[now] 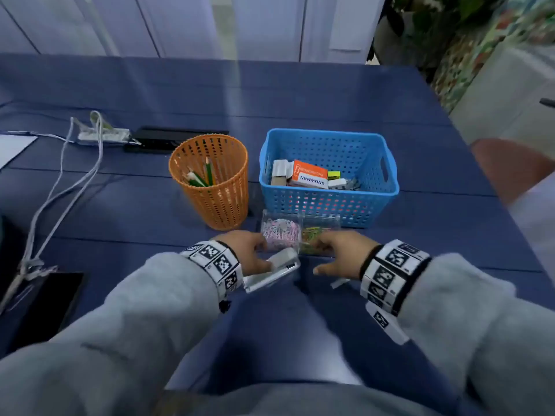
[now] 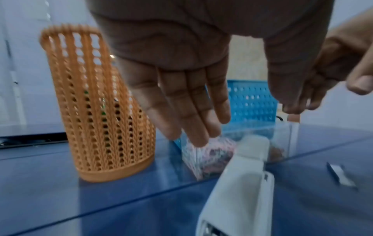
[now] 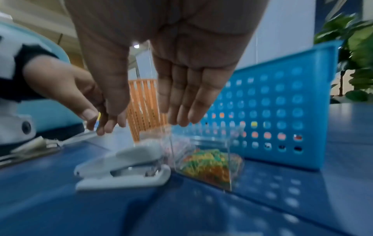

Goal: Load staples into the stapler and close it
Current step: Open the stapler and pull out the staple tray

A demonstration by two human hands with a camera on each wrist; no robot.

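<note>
Lying closed at the lower centre of the blue worktop (image 1: 330, 94), the small white plastic stapler (image 1: 271, 270) is sitting beneath both hands, left hand (image 1: 246, 250) and right hand (image 1: 342, 253) hovering with fingers straight, holding nothing.

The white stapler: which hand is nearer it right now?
Left. The left hand hovers open right over the white stapler; the right hand hangs open off to its right, nearer the staple strip.

Blue table (image 1: 330, 94) fills frame centre; pale panelled wall (image 1: 180, 22) across top; green plant (image 1: 426, 16) upper right; patterned fabric surface (image 1: 492, 46) beside it; reddish-brown chair (image 1: 507, 166) at right edge
</note>
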